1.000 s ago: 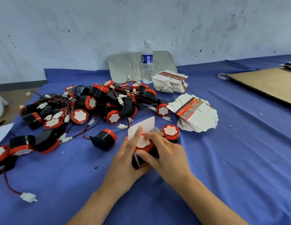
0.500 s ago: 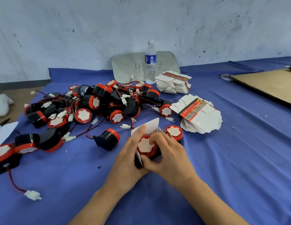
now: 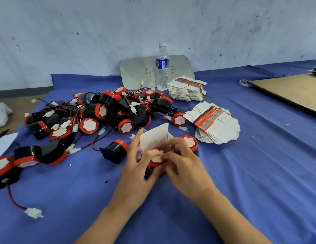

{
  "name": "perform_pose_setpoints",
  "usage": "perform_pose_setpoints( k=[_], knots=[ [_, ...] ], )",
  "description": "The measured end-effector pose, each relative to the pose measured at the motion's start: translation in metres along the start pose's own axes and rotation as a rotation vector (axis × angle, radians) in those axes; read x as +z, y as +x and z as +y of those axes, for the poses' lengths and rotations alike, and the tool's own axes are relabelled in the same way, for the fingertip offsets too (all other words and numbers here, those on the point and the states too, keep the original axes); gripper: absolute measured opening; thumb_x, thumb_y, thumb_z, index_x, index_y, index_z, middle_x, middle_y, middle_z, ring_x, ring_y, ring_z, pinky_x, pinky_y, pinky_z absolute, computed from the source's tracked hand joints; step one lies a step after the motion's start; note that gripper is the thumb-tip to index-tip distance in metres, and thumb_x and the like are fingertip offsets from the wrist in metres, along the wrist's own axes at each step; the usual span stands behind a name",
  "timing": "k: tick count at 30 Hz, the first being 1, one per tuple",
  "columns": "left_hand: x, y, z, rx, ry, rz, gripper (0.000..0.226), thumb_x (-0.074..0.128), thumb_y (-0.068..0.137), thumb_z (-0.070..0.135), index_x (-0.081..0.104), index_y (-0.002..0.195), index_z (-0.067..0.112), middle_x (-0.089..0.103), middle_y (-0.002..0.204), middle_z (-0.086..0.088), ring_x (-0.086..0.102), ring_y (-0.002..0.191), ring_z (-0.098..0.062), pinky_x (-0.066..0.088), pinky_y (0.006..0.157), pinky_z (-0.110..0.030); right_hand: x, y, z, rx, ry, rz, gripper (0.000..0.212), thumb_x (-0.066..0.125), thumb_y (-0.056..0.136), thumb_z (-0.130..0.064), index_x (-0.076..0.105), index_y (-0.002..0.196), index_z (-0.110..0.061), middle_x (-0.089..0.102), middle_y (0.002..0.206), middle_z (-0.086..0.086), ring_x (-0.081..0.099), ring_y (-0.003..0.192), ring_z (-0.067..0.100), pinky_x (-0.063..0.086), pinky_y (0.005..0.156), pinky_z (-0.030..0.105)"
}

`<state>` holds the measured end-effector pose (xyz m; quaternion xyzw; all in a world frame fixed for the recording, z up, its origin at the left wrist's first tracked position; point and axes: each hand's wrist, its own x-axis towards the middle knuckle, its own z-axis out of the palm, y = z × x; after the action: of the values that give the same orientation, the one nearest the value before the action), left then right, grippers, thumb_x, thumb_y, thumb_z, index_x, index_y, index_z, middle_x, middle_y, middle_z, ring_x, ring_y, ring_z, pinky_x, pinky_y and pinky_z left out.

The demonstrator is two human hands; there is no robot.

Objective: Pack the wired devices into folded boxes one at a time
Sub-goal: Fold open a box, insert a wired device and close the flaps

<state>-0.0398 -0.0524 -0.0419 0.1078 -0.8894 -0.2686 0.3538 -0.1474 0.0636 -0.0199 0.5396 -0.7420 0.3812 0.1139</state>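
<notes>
Mid-bench, the left hand closes its grip round a white box whose flap stands upright. The right hand pinches a red-and-black device that sits in the box's open mouth. Loose devices lie just beside the box on both sides, and a tangled pile crowds the far left. Stacks of flat boxes sit beyond, near a water bottle. The blue-covered bench lies open toward the near edge and the right.

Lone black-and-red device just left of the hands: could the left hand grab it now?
Probably yes, once free: only bare cloth separates the lone device from the left hand, which holds the box while the right hand presses another device in.
</notes>
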Motion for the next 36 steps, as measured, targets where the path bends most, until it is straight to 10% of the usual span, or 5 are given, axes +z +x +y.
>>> perform_pose_setpoints(
  k=[5,17,24,30,36],
  knots=[
    [0.000,0.003,0.006,0.001,0.269,-0.034,0.054,0.067,0.081,-0.012,0.062,0.124,0.021,0.007,0.162,0.014,0.021,0.144,-0.043,0.038,0.105,-0.045,0.001,0.000,0.002,0.064,-0.021,-0.028,0.041,0.055,0.081,0.011,0.062,0.118,-0.006,0.061,0.120,0.010,0.065,0.091,0.032,0.057,0.069,0.043],
    [0.003,0.006,0.007,-0.150,0.276,-0.234,0.045,0.052,0.095,0.013,0.047,0.136,0.030,0.037,0.144,0.015,0.029,0.134,-0.016,0.032,0.110,-0.045,-0.020,0.004,0.009,0.153,-0.113,0.360,0.014,0.076,0.077,0.005,0.074,0.084,-0.008,0.071,0.081,0.004,0.065,0.066,0.024,0.052,0.057,0.036],
    [0.005,0.005,0.005,-0.128,0.174,-0.143,0.040,0.057,0.091,0.003,0.058,0.127,0.019,0.051,0.128,0.004,0.037,0.128,-0.020,0.033,0.110,-0.050,-0.021,0.035,-0.001,-0.126,-0.568,0.070,0.020,0.075,0.059,0.008,0.068,0.058,-0.011,0.058,0.065,0.003,0.053,0.068,0.029,0.038,0.053,0.025],
    [0.006,0.003,0.003,-0.138,0.263,-0.230,0.045,0.046,0.098,0.017,0.041,0.141,0.028,0.034,0.144,0.011,0.020,0.144,-0.020,0.019,0.115,-0.047,-0.016,0.057,-0.003,0.020,-0.657,-0.343,0.014,0.062,0.088,-0.024,0.073,0.079,-0.023,0.018,0.159,-0.008,0.000,0.145,0.029,0.009,0.104,0.044],
    [0.006,0.000,0.002,-0.121,0.257,-0.282,0.053,0.046,0.096,0.021,0.032,0.146,0.028,0.022,0.154,0.014,0.018,0.145,-0.016,0.029,0.111,-0.040,-0.005,0.064,-0.001,0.284,-0.595,-0.429,0.016,0.060,0.090,-0.023,0.073,0.083,-0.028,-0.024,0.155,-0.023,-0.024,0.144,0.024,0.014,0.111,0.051]
  ],
)
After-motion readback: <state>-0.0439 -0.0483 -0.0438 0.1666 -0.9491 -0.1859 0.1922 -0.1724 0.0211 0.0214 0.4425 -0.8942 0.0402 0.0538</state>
